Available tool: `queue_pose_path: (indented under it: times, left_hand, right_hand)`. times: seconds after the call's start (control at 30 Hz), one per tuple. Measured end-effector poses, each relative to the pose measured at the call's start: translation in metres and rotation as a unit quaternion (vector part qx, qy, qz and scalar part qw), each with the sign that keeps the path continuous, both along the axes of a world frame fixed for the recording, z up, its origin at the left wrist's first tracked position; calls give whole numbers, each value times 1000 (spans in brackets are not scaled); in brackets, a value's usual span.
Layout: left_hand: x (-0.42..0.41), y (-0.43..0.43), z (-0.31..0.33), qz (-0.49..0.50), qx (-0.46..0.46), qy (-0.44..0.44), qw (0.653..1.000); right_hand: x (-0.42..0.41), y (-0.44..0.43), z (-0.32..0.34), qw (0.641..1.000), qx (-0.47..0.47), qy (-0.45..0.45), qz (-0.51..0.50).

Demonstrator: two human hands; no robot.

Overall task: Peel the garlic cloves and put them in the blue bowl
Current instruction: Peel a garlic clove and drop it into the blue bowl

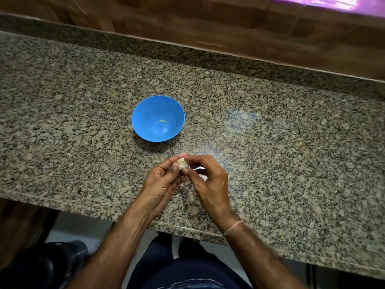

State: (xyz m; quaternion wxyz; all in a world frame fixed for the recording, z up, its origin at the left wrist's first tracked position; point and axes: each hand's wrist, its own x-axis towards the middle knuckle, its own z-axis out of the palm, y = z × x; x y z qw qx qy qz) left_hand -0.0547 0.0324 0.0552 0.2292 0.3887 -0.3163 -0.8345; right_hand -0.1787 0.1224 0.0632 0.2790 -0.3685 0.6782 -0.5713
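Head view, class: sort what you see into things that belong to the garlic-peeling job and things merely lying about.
Belongs to the job:
garlic, held by left hand and right hand
blue bowl
peeled piece in the bowl

Just there:
granite counter
wooden wall
wrist thread

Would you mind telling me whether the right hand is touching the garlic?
Touching. The head view shows the right hand with its thumb and forefinger pinching the garlic, which the left hand also holds, above the counter.

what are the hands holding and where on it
A garlic piece, pinched between both: left hand fingertips on its left side, right hand on its right.
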Motion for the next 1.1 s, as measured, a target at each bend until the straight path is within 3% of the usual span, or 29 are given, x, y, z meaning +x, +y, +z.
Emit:
queue_pose_path:
  times: [0.1,0.4,0.6,0.83,1.1]
  left_hand:
    - [-1,1,2,12,-30,-20,999]
    - [3,7,4,-3,-82,-61,995]
    - [4,11,8,-27,-126,-96,987]
    - [3,15,2,-2,-67,-102,992]
    - [3,16,-6,-7,-11,-112,994]
  right_hand:
    - [3,0,2,1000,-3,-1,-19]
    - [-1,1,4,993,24,-114,4]
    - [-3,2,0,992,54,-113,14]
    - [5,6,-8,984,62,-166,-22]
    - [5,6,-26,990,103,-88,-29]
